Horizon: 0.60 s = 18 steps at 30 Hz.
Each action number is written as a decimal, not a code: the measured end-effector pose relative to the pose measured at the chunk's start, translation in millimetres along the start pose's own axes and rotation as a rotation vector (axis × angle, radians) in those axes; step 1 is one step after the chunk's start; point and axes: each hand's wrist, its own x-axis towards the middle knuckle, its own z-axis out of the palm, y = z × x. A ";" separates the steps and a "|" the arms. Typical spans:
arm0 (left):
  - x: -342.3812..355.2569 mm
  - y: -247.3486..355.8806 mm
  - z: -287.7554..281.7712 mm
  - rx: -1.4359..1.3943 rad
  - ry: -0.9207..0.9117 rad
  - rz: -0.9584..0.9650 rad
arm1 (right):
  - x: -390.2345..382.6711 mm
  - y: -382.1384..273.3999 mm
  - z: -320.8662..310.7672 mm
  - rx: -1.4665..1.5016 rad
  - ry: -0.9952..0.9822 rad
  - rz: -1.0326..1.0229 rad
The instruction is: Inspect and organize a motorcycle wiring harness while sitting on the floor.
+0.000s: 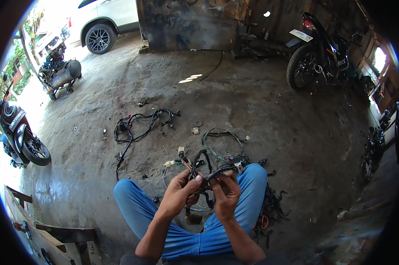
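Observation:
Between my knees, both hands grip a black-taped wiring harness. My left hand pinches it with thumb and fingers, near a spot where several thin coloured wires come out. My right hand is closed round a thick taped branch that runs up to the right. White plug connectors hang at the harness's left side. Past my right hand, green and black wires loop over the floor toward a small pale connector. The fingertips hide part of the harness.
A second black harness lies on the concrete floor ahead left. Black wire scraps are heaped beside my right knee. Motorcycles stand at left and far right. An air compressor and a white car are farther back.

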 end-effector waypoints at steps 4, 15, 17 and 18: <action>-0.6 1.0 0.4 -0.012 -0.066 0.053 | 2.4 5.9 0.5 -0.082 -0.028 -0.165; -3.1 29.0 1.2 0.137 -0.196 -0.139 | 27.7 -8.8 -4.0 -0.159 -0.219 -0.221; 0.0 32.4 -1.9 0.140 -0.228 -0.173 | 28.6 -9.7 -3.7 -0.160 -0.229 -0.237; 1.3 32.7 -2.8 0.142 -0.260 -0.207 | 28.4 -11.2 -3.2 -0.089 -0.230 -0.185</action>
